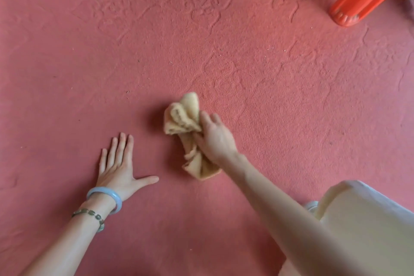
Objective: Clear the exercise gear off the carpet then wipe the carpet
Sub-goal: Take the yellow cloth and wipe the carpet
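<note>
A red carpet with an embossed pattern fills the view. A crumpled yellow-tan cloth lies on it near the middle. My right hand grips the cloth at its bunched middle and holds it down on the carpet. My left hand rests flat on the carpet to the left of the cloth, fingers straight and spread, holding nothing. Two bracelets sit on the left wrist. No exercise gear shows in view.
An orange-red plastic leg of a stool or chair stands on the carpet at the top right. My pale garment covers the bottom right corner. Small specks dot the carpet around the middle.
</note>
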The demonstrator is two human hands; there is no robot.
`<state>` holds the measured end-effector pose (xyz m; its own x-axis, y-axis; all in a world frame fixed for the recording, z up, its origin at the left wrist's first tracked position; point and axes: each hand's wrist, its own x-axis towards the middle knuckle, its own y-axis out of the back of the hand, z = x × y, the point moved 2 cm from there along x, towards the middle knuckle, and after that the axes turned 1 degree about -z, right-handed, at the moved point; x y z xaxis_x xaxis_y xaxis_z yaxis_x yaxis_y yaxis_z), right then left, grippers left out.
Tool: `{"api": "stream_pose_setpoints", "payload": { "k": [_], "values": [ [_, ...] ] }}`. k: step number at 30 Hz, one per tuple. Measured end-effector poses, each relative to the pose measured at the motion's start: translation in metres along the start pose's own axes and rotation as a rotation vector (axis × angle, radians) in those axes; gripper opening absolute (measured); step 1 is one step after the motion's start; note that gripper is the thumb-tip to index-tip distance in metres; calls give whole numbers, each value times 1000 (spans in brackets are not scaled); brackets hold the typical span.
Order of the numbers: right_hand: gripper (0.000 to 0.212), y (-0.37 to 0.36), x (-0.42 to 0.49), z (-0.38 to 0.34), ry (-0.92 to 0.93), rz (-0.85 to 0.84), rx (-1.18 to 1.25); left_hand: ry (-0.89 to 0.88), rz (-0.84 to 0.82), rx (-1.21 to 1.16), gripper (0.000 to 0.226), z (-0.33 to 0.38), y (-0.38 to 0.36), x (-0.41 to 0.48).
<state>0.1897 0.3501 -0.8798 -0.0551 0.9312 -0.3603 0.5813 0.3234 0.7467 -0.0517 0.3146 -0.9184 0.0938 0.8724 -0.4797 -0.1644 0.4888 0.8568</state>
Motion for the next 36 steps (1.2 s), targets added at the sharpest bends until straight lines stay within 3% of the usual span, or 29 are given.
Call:
{"api": "stream_pose_setpoints", "payload": {
  "k": [3,8,12,16,21,23,25,27,29,33,36],
  "values": [
    [34,40,8,51,-100,47,-34,51,-74,35,134,8,9,-1],
    [35,122,-14,101,-358,67,-114,168,-244,170,106,38,45,6],
    [43,209,-54,89,-419,117,83,160,-212,-82,89,102,115,-4],
    [31,287,-92,18,-389,140,425,97,-203,-389,66,186,216,-50],
    [26,389,-151,-122,-291,83,788,-14,-230,-900,44,279,388,-141],
    [30,441,-176,-181,-246,12,915,-56,-218,-1061,42,303,461,-182],
    [50,495,-202,-231,-195,-94,1016,-82,-218,-1187,44,318,530,-222],
    [70,545,-223,-271,-121,-212,1028,-137,-242,-1246,60,326,593,-254],
    [73,584,-240,-302,-72,-306,1025,-150,-259,-1260,73,327,641,-279],
    [60,631,-260,-354,-52,-318,1055,-108,-124,-1195,93,324,703,-315],
    [48,647,-270,-402,-28,-255,1068,-72,-10,-1194,86,305,737,-339]
  ]
}}
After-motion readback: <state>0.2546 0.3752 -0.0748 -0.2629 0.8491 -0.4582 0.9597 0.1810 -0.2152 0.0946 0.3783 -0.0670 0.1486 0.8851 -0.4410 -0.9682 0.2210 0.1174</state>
